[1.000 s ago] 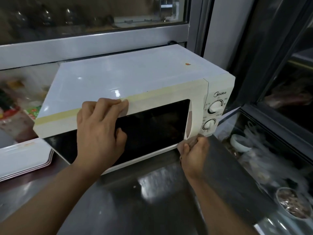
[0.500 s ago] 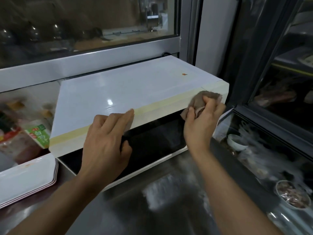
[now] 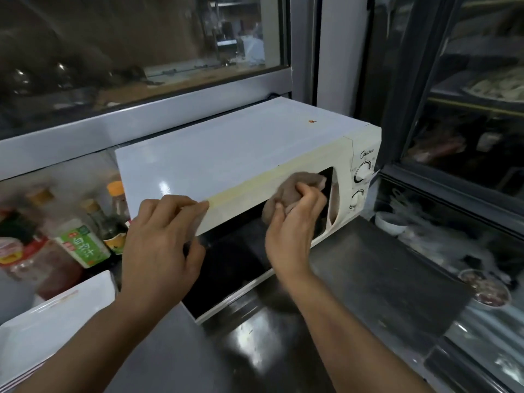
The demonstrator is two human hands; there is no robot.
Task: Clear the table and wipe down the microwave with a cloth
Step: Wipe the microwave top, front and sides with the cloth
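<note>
On microwave (image 3: 226,154) door | right hand (image 3: 292,222) grasping cloth (image 3: 295,188), shifted lower-left | left hand (image 3: 161,239) still flat, released

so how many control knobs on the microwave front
2. Both sit on the panel at the right end of the microwave: the upper knob just under the brand name, the lower knob directly below it. None look hidden.

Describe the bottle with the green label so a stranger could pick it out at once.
Start at the white microwave on the steel counter and look left of it, behind the glass. Several bottles stand there; the green-labelled bottle is nearest the white tray. Its bright green label with white characters sets it apart from the dark orange-capped bottle beside it.
</note>
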